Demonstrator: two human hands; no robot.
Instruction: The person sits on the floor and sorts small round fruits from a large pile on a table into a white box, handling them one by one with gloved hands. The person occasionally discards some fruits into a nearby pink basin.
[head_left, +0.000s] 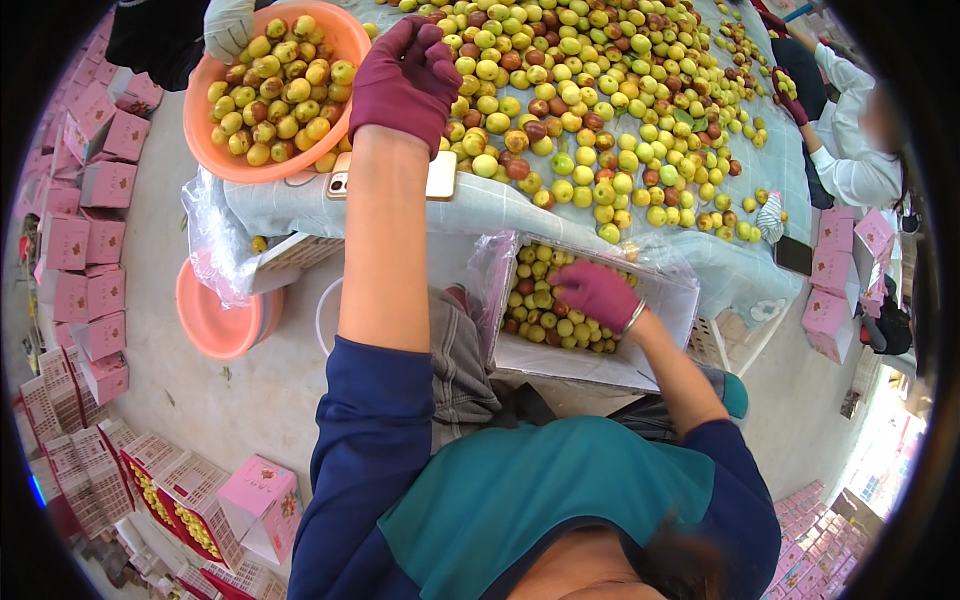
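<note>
My left hand (409, 82), in a maroon glove, is raised over the near part of the table between a peach-orange plastic basin (196, 150) and the spread jujubes (581, 150). Its fingers are curled, and whether anything is inside them is hidden. Below the table edge, my right hand (600, 292), also gloved and with a bracelet at the wrist, reaches down into a plastic-lined cardboard box (652, 360). It is over the yellow-green and brown jujubes (536, 300) in there; its fingertips are blurred. Jujubes (281, 90) also heap in the basin.
Under my left forearm lies a phone (442, 178) on the cloth-covered table (300, 206); a dark phone (793, 255) sits at the right edge. Another person's gloved hand (229, 30) touches the basin. A co-worker (855, 142) sits right. Pink cartons (105, 240) and plastic crates (187, 480) stand around.
</note>
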